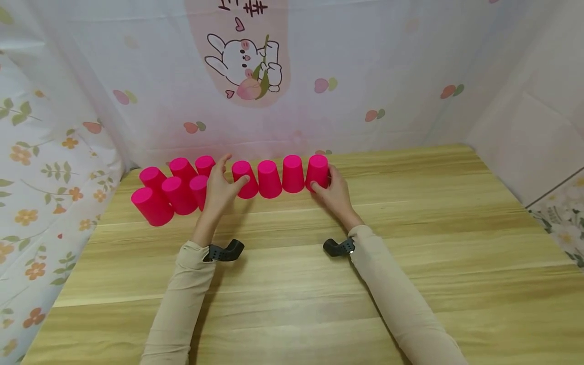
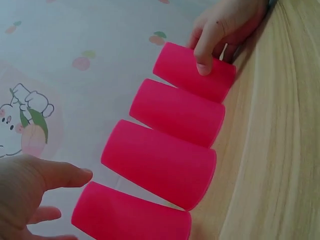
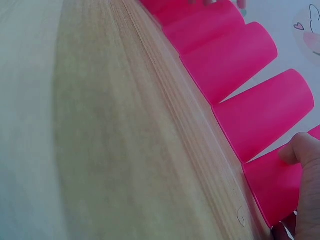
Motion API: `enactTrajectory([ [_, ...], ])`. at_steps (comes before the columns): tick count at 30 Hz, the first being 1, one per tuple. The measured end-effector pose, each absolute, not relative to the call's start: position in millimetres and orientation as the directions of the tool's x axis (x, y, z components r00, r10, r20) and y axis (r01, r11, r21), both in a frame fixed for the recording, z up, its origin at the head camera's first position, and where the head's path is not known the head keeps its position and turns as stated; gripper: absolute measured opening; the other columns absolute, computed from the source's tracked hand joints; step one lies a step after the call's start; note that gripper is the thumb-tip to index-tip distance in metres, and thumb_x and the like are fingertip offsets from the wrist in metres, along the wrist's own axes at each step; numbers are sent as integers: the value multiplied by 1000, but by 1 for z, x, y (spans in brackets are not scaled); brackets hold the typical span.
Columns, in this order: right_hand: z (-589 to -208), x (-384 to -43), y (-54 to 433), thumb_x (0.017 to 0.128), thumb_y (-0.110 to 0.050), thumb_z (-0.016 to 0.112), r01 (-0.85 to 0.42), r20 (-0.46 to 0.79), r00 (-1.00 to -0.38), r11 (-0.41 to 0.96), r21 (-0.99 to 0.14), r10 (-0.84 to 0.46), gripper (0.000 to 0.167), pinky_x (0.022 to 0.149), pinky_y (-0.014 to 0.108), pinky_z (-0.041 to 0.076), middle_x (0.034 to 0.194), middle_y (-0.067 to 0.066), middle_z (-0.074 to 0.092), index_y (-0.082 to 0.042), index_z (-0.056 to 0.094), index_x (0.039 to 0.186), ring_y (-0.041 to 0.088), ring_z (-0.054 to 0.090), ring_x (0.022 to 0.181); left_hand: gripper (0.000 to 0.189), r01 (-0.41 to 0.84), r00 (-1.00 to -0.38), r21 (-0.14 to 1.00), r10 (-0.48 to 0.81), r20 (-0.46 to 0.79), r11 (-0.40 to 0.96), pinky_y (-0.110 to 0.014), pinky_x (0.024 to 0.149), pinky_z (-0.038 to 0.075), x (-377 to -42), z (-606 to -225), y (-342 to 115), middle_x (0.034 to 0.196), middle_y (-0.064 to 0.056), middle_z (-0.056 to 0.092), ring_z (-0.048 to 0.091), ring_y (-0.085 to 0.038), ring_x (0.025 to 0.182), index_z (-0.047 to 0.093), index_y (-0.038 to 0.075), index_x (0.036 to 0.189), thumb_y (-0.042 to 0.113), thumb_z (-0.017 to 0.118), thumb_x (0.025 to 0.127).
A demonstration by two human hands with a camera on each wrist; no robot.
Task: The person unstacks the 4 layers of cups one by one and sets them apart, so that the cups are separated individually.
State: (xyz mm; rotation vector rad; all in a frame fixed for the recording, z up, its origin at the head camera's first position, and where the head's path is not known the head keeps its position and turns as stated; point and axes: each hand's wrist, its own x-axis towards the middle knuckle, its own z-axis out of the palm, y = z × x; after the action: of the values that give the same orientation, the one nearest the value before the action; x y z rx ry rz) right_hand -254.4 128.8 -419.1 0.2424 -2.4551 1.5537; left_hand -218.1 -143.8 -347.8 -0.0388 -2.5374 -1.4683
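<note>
Several pink plastic cups stand upside down in a row near the back of the table. My right hand (image 1: 335, 195) grips the rightmost cup (image 1: 318, 170), thumb on its front and fingers round its far side. In the left wrist view that thumb lies on the cup's wall (image 2: 180, 70). At the row's other end, my left hand (image 1: 221, 190) is beside the leftmost cup (image 1: 245, 182) with thumb and fingers spread. The left wrist view shows its thumb (image 2: 70, 174) straight, right by this cup's top edge. Two middle cups, one (image 1: 270, 180) and another (image 1: 293, 174), stand between the hands.
More upside-down pink cups, among them a front-left one (image 1: 152, 207), form a cluster left of my left hand, which partly hides it. The wooden table (image 1: 283, 304) ends at a printed cloth backdrop (image 1: 347, 61). Black wrist mounts, such as the left one (image 1: 226, 251), stick out inward.
</note>
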Motion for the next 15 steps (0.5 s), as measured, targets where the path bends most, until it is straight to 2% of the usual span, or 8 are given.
enactTrajectory([
  [5, -418, -254, 129, 83, -15, 64, -263, 280, -960, 438, -859, -26, 52, 87, 41, 47, 117, 14, 55, -1, 43, 129, 28, 53, 102, 73, 95, -991, 859, -35, 130, 504, -48, 96, 40, -220, -351, -146, 144, -19, 34, 33, -37, 130, 26, 3, 145, 17, 65, 85],
  [10, -420, -255, 129, 83, -15, 63, -263, 276, -960, 444, -857, -35, 53, 87, 40, 47, 118, 14, 54, 0, 43, 129, 28, 53, 103, 65, 93, -991, 876, -42, 128, 473, -43, 92, 45, -221, -357, -146, 140, -16, 40, 39, -31, 127, 32, 3, 143, 14, 63, 86],
  [15, -422, -255, 129, 82, -15, 64, -266, 285, -958, 438, -859, -23, 53, 86, 41, 47, 117, 14, 54, 0, 43, 129, 28, 53, 102, 57, 124, -982, 878, -67, 174, 462, -43, 93, 44, -222, -362, -145, 133, -16, 47, 44, -32, 122, 40, 2, 137, 13, 64, 86],
])
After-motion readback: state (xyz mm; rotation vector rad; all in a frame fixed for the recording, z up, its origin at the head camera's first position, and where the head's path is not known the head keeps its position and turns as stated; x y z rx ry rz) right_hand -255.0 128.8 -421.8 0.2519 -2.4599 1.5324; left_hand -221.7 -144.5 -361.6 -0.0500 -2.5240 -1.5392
